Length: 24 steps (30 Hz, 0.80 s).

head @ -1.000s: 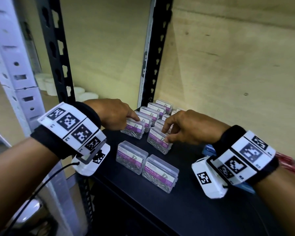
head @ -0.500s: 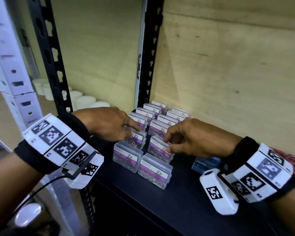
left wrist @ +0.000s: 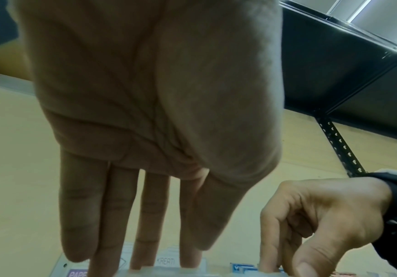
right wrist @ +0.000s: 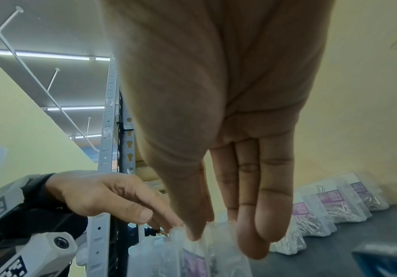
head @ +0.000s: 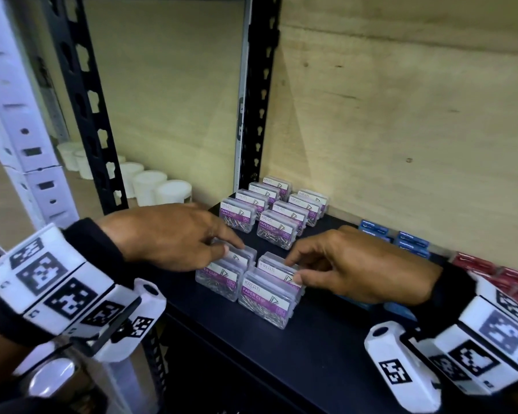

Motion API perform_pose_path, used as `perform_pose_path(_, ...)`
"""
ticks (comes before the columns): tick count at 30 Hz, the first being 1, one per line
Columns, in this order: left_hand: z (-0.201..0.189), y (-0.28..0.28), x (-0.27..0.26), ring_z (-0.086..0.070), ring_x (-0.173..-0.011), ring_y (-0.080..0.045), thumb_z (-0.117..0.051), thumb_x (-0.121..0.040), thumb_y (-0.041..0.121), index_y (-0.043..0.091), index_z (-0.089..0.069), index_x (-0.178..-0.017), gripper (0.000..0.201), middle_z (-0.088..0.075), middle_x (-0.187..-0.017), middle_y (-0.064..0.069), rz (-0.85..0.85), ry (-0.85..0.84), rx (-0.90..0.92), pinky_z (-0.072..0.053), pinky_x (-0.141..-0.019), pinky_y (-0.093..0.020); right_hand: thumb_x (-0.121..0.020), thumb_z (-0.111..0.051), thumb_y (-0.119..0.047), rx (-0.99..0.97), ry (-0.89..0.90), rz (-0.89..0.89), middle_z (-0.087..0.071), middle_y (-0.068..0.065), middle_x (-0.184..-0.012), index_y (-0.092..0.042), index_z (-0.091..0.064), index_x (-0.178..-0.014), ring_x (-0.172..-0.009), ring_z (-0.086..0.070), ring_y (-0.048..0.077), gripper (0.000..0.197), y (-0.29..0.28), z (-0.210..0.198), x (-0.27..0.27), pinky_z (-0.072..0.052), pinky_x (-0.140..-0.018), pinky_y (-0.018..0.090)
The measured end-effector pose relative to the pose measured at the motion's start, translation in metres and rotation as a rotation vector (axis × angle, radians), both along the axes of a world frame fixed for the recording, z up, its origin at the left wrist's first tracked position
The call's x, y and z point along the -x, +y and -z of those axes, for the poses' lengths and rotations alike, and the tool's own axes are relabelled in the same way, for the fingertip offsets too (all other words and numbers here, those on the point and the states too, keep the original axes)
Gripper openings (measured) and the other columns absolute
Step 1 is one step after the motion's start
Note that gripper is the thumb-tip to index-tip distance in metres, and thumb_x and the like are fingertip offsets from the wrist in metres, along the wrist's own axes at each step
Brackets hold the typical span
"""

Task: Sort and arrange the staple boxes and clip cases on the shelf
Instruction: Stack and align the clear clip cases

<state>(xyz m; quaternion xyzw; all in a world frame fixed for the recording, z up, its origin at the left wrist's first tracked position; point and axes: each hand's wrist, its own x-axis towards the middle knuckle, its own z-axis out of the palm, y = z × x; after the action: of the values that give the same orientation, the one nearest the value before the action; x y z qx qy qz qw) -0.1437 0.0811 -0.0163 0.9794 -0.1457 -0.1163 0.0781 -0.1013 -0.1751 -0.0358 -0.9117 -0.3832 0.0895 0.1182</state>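
Note:
Clear paper clip cases with purple labels stand on the black shelf (head: pixel 311 342). Two rows of them (head: pixel 281 210) run toward the back corner. In front stand a few more: a front left case (head: pixel 216 280) and a front right case (head: pixel 266 298), each with another case right behind it. My left hand (head: pixel 231 248) pinches the back left case (head: pixel 243 258) between thumb and index finger. The back right case (head: pixel 274 262) is pinched by my right hand (head: pixel 293 268). In the wrist views, my left hand (left wrist: pixel 173 258) and my right hand (right wrist: pixel 223 243) reach straight down onto the case tops.
Blue staple boxes (head: pixel 413 239) and red boxes (head: pixel 476 264) lie along the plywood back wall to the right. A black slotted post (head: pixel 260 100) stands at the back left corner. White tubs (head: pixel 162 189) sit on the neighbouring shelf. The shelf's front edge is close below my wrists.
Both hands have drawn a clip case each forward from the back rows. The two cases now stand directly behind the front pair.

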Motion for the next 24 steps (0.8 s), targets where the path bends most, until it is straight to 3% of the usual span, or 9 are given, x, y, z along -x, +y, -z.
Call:
perform_pose_path(4, 0.002, 0.0, 0.004, -0.049, -0.114, 0.003, -0.04, -0.097, 0.053, 0.067, -0.043, -0.123, 0.03, -0.052, -0.131, 0.022, 0.0, 0.003, 0.019, -0.038, -0.105, -0.029, -0.091, -0.061, -0.05, -0.011, 0.015, -0.008, -0.071, -0.023, -0.098, -0.041, -0.064, -0.115, -0.089, -0.066, -0.009, 0.025, -0.002, 0.001, 0.002, -0.057, -0.083, 0.024)
perform_pose_path(10, 0.002, 0.0, 0.005, -0.049, -0.114, 0.004, -0.042, -0.094, 0.058, 0.066, -0.043, -0.122, 0.029, -0.047, -0.132, 0.026, 0.01, 0.012, 0.033, -0.041, -0.104, -0.031, -0.091, -0.062, -0.049, -0.017, 0.058, -0.014, -0.072, -0.023, -0.098, -0.041, -0.064, -0.117, -0.09, -0.066, -0.01, 0.027, -0.002, 0.0, 0.005, -0.056, -0.085, 0.023)
perform_pose_path(14, 0.001, -0.002, 0.003, -0.044, -0.107, 0.006, -0.048, -0.089, 0.064, 0.057, -0.044, -0.124, 0.036, -0.041, -0.129, 0.027, 0.046, 0.027, 0.011, -0.038, -0.094, -0.021, -0.094, -0.054, -0.053, -0.017, 0.049, -0.009, -0.07, -0.025, -0.1, -0.04, -0.065, -0.116, -0.09, -0.065, -0.01, 0.028, -0.001, -0.004, 0.008, -0.056, -0.085, 0.023)
perform_pose_path(18, 0.001, 0.0, 0.0, -0.047, -0.106, 0.006, -0.065, -0.081, 0.06, 0.056, -0.041, -0.121, 0.046, -0.042, -0.123, 0.03, 0.062, 0.067, 0.004, -0.039, -0.084, -0.016, -0.082, -0.047, -0.075, 0.005, 0.071, 0.006, -0.07, -0.02, -0.099, -0.04, -0.059, -0.118, -0.085, -0.066, -0.006, 0.051, 0.003, -0.004, 0.014, -0.057, -0.082, 0.027)
perform_pose_path(22, 0.003, 0.001, -0.005, -0.053, -0.084, 0.004, -0.075, -0.079, 0.047, 0.057, -0.04, -0.119, 0.054, -0.051, -0.102, 0.027, 0.019, 0.079, 0.004, -0.04, -0.068, -0.015, -0.075, -0.056, -0.079, 0.065, 0.071, 0.001, -0.071, -0.014, -0.101, -0.042, -0.049, -0.125, -0.083, -0.066, -0.002, 0.063, 0.007, -0.002, 0.018, -0.057, -0.08, 0.03)
perform_pose_path(24, 0.004, -0.001, -0.007, -0.053, -0.089, 0.003, -0.075, -0.081, 0.042, 0.059, -0.036, -0.124, 0.061, -0.047, -0.098, 0.031, 0.012, 0.07, 0.006, -0.039, -0.07, -0.014, -0.076, -0.06, -0.075, 0.084, 0.05, 0.005, -0.069, -0.013, -0.102, -0.042, -0.047, -0.127, -0.083, -0.065, -0.001, 0.062, 0.009, -0.002, 0.019, -0.057, -0.08, 0.031)
